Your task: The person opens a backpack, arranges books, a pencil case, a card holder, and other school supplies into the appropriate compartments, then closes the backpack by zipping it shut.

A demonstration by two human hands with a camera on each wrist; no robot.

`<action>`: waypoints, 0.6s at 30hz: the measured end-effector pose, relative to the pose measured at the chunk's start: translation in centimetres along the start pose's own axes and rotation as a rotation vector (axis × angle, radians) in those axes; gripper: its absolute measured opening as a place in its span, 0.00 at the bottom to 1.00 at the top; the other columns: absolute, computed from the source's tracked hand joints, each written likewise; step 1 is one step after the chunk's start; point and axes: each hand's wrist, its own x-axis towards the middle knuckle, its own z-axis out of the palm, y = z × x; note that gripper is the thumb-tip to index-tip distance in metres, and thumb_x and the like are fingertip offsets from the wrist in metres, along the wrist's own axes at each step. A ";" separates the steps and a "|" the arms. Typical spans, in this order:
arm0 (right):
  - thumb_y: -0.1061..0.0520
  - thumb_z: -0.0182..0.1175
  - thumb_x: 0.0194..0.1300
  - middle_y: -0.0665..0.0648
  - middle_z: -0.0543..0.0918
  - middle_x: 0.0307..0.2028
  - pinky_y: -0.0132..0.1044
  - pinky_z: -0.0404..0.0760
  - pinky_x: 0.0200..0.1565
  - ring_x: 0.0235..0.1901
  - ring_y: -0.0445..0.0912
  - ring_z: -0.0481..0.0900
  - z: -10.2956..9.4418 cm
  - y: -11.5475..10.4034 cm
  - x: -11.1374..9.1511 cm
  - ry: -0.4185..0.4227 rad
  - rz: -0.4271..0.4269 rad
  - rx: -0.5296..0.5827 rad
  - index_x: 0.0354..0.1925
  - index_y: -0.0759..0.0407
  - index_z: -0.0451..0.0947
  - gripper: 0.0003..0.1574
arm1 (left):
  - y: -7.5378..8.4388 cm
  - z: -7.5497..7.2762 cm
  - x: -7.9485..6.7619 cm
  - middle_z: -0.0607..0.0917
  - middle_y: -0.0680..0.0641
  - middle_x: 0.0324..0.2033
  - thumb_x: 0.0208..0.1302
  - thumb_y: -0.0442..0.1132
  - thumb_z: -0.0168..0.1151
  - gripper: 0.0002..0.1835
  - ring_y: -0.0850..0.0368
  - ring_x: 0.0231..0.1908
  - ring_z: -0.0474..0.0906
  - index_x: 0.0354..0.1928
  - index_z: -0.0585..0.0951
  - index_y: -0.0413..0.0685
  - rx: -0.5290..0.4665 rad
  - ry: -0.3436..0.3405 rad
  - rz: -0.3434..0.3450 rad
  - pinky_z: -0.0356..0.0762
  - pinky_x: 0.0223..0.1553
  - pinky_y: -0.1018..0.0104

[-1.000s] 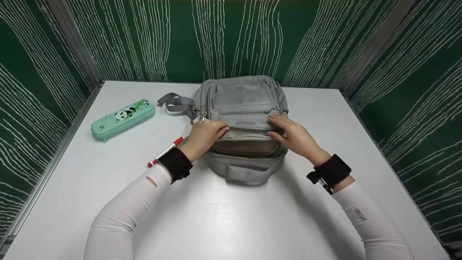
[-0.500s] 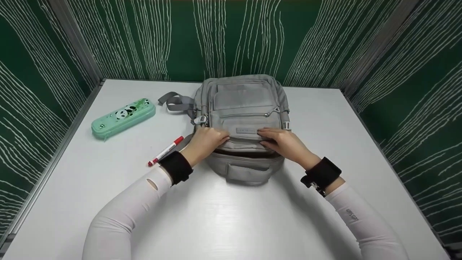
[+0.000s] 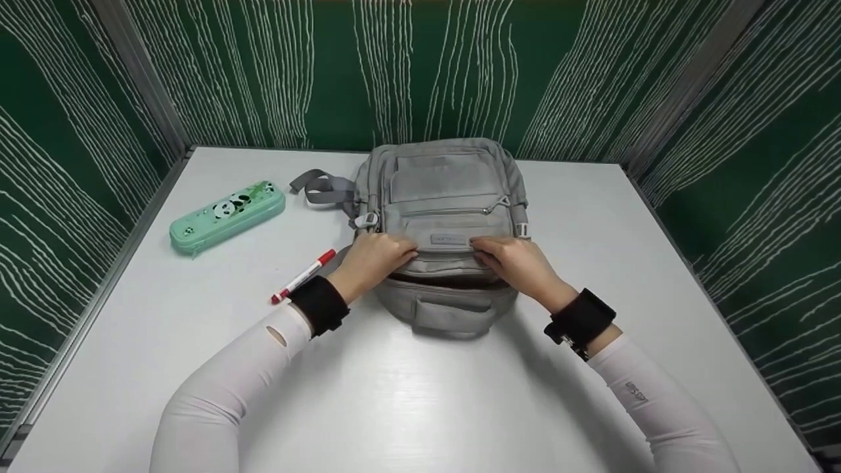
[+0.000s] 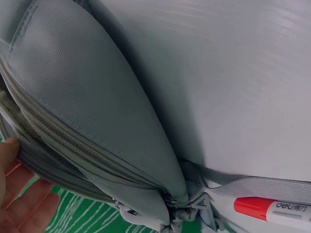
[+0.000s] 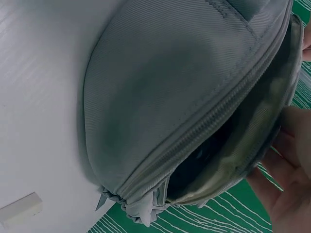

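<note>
A grey backpack (image 3: 440, 177) lies on the table with its top handle (image 3: 453, 318) toward the near edge. Its zipped main compartment gapes, a dark slit (image 5: 204, 155) showing inside in the right wrist view. With thumb and fingers, my left hand (image 3: 378, 256) pinches the left part of the front panel's edge. My right hand (image 3: 519, 263) pinches the same edge on the right, beside the label patch (image 3: 449, 240). In the right wrist view the thumb lies on the inner side of the panel (image 5: 262, 116), fingers on the outer side.
A mint pencil case (image 3: 227, 217) with pandas lies at the back left. Between it and my left wrist is a red-and-white marker (image 3: 303, 276). Straps (image 3: 322, 187) spread from the bag's left side. Green walls border the white table (image 3: 407, 407). The right wrist view shows a pale block (image 5: 22, 211).
The front panel has come down toward the handle, narrowing the compartment's opening. My right hand has moved left and nearer with it; my left hand has dropped slightly. Over the last half second little has moved.
</note>
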 end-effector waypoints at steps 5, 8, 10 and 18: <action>0.59 0.65 0.70 0.59 0.92 0.45 0.53 0.89 0.45 0.45 0.56 0.91 0.0 -0.1 0.0 0.039 0.003 -0.022 0.52 0.59 0.86 0.13 | -0.6 -0.4 -0.3 0.92 0.49 0.32 0.71 0.44 0.64 0.08 0.48 0.30 0.90 0.39 0.87 0.48 -0.015 0.006 -0.011 0.84 0.29 0.54; 0.59 0.64 0.71 0.59 0.92 0.45 0.53 0.89 0.44 0.44 0.55 0.91 0.1 -0.1 -0.1 0.047 0.010 -0.016 0.51 0.59 0.85 0.13 | -1.3 -0.7 -0.8 0.93 0.50 0.35 0.71 0.44 0.63 0.09 0.50 0.32 0.90 0.41 0.89 0.50 -0.008 0.031 -0.023 0.85 0.29 0.55; 0.58 0.63 0.71 0.58 0.92 0.45 0.53 0.89 0.44 0.44 0.55 0.91 0.1 0.0 -0.1 0.047 0.016 -0.009 0.51 0.59 0.85 0.13 | -2.0 -1.0 -1.4 0.93 0.51 0.36 0.72 0.44 0.63 0.09 0.51 0.33 0.91 0.42 0.89 0.50 -0.001 0.049 -0.034 0.85 0.29 0.55; 0.59 0.63 0.72 0.58 0.92 0.45 0.52 0.89 0.46 0.45 0.54 0.91 0.4 0.0 -0.3 0.052 0.033 0.011 0.51 0.58 0.86 0.12 | -6.8 -2.6 -5.1 0.93 0.45 0.41 0.71 0.42 0.64 0.10 0.46 0.39 0.91 0.47 0.89 0.47 0.015 0.058 -0.218 0.87 0.33 0.49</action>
